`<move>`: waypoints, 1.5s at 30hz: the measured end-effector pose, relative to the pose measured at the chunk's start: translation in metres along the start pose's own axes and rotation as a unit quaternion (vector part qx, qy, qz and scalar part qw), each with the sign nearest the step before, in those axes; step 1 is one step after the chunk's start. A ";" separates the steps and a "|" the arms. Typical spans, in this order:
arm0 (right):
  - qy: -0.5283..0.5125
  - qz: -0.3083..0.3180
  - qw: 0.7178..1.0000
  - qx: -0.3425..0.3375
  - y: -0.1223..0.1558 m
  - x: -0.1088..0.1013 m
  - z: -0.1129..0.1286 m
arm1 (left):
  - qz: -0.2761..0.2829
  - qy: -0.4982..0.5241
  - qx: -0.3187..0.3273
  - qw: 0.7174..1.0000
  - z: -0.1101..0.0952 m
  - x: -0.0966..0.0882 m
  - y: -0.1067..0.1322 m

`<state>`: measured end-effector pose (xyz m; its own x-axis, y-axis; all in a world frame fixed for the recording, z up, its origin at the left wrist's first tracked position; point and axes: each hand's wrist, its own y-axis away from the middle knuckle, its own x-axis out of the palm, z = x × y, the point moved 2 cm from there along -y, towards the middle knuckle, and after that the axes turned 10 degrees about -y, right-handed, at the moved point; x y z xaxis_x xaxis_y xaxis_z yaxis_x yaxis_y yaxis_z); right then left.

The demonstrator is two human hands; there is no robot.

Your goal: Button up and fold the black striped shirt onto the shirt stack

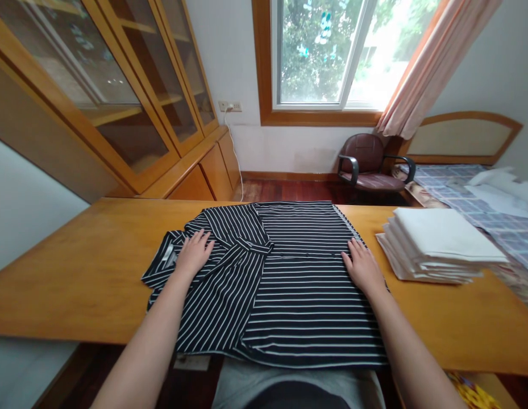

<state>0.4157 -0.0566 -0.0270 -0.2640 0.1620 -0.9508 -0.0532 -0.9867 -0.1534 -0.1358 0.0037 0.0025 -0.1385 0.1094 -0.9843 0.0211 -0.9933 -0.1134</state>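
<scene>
Lying flat, black white-striped shirt [285, 284], left hand [194, 253], right hand [362, 266] pressing

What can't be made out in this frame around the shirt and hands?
Head view: the tag beside the left hand is too small to read.
Striped shirt: layers under the fold hidden by its own cloth.
Right hand: palm hidden, flat on the shirt.
White folded stack: piece count too small.
Yellow thing: cut off by the bottom edge.

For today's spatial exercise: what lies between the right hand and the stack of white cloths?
Head view: only bare table between the right hand and the white stack.
</scene>
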 end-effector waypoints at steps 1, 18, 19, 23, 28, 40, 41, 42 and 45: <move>0.001 0.002 1.000 0.003 0.000 -0.001 0.001 | -0.028 0.001 0.014 1.000 -0.003 -0.006 0.000; 0.008 -0.020 1.000 -0.021 0.000 0.002 -0.011 | 0.050 0.001 -0.087 0.995 -0.053 0.001 -0.034; 0.010 -0.023 0.999 -0.022 -0.002 0.002 -0.012 | 0.046 -0.001 -0.086 0.995 -0.057 -0.002 -0.034; 0.008 -0.046 0.998 -0.043 -0.015 0.000 0.000 | -0.014 -0.001 -0.010 1.000 -0.079 -0.015 -0.036; -0.054 -0.042 0.991 -0.112 -0.046 0.005 0.069 | -0.015 0.027 0.081 0.996 -0.112 -0.011 -0.038; -0.132 0.082 0.959 -0.235 -0.103 0.058 0.258 | -0.015 0.026 0.128 0.991 -0.113 -0.003 -0.021; -0.130 0.091 0.959 -0.236 -0.105 0.062 0.264 | -0.013 0.026 0.128 0.991 -0.111 -0.002 -0.019; -0.127 0.099 0.958 -0.238 -0.107 0.066 0.267 | -0.011 0.027 0.128 0.991 -0.109 -0.001 -0.018; -0.110 0.105 0.963 -0.223 -0.117 0.072 0.263 | -0.004 0.029 0.127 0.991 -0.106 -0.001 -0.016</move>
<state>0.1500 0.0727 -0.0068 -0.4241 -0.0911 -0.9010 0.4289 -0.8965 -0.1112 -0.0312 0.0234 -0.0088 -0.0802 0.1112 -0.9906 -0.2310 -0.9688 -0.0900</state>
